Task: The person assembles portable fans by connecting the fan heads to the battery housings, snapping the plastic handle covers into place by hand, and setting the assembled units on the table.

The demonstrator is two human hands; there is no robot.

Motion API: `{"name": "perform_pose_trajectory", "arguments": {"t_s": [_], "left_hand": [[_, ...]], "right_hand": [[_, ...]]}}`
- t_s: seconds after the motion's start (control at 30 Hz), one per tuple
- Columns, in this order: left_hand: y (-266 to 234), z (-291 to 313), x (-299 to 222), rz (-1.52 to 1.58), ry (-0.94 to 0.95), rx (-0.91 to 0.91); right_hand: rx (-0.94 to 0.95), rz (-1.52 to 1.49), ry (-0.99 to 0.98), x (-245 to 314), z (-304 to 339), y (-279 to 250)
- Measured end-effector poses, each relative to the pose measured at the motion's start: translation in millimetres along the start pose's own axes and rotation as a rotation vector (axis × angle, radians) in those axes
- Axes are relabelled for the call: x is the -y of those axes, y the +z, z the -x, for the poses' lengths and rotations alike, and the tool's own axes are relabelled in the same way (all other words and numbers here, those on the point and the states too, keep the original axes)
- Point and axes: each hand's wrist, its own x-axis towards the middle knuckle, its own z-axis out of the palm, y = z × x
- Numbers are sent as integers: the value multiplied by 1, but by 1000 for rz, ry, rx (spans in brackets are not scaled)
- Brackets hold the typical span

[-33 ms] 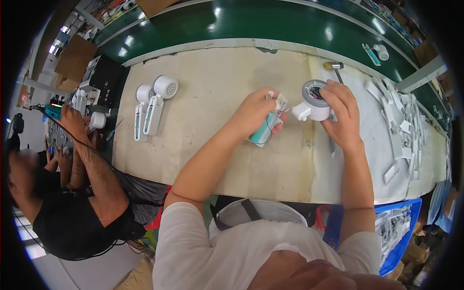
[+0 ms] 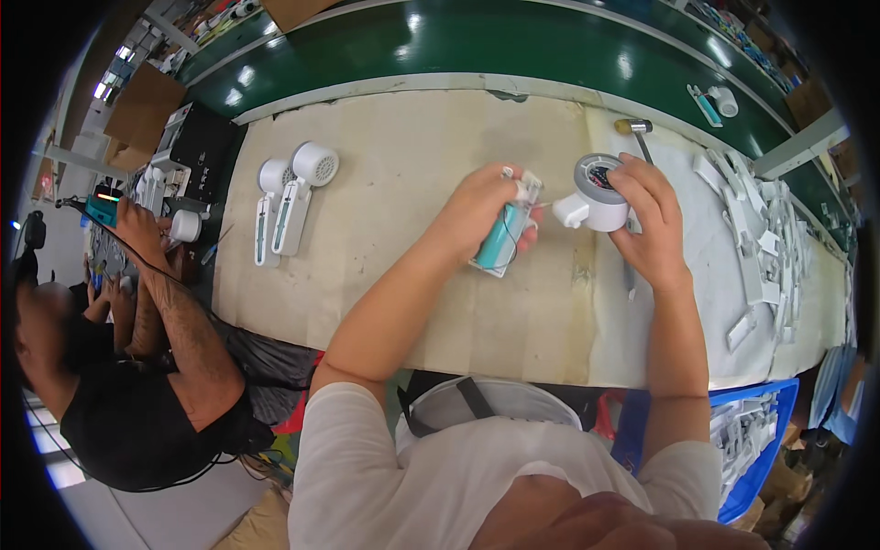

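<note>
My left hand [image 2: 478, 213] is closed around a white handle housing with a teal insert [image 2: 500, 246], its lower end pointing toward me. A thin dark wire loops over the teal piece, and a short wire reaches toward the fan head. In my right hand [image 2: 653, 215] is a round white fan head [image 2: 602, 213] with a grey ring and an open top showing dark parts inside. My fingers grip its right side. Its white neck points left, toward the handle housing but apart from it. Both hands are above the pale table cover [image 2: 412, 312].
Two white handheld fans [image 2: 291, 215] lie at the left. A hammer [image 2: 634, 126] lies beyond my right hand, and several white plastic parts [image 2: 756, 247] are piled at the right. Below them stands a blue bin [image 2: 779, 431]. A co-worker [image 2: 156, 403] holds a teal tool on the left.
My left hand has turned slightly, bringing the teal-filled housing a little more upright. The right hand and fan head have barely moved.
</note>
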Motion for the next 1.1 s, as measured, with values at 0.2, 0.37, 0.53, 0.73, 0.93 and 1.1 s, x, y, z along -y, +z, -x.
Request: {"name": "perform_pose_trajectory", "arguments": {"t_s": [0.2, 0.37, 0.53, 0.73, 0.93, 1.1], "left_hand": [[3, 1, 6, -105, 11, 66], [4, 5, 2, -294, 93, 86], [1, 6, 5, -345, 112, 52], [-1, 4, 9, -737, 270, -14], [14, 9, 12, -1008, 278, -12], [32, 14, 13, -964, 235, 45]], "right_hand": [[11, 89, -18, -3, -1, -1], [-4, 201, -25, 2, -1, -4], [21, 201, -32, 4, -2, -2], [258, -455, 493, 20, -7, -17], [492, -921, 478, 0, 0, -21], [539, -954, 448, -10, 10, -31]]}}
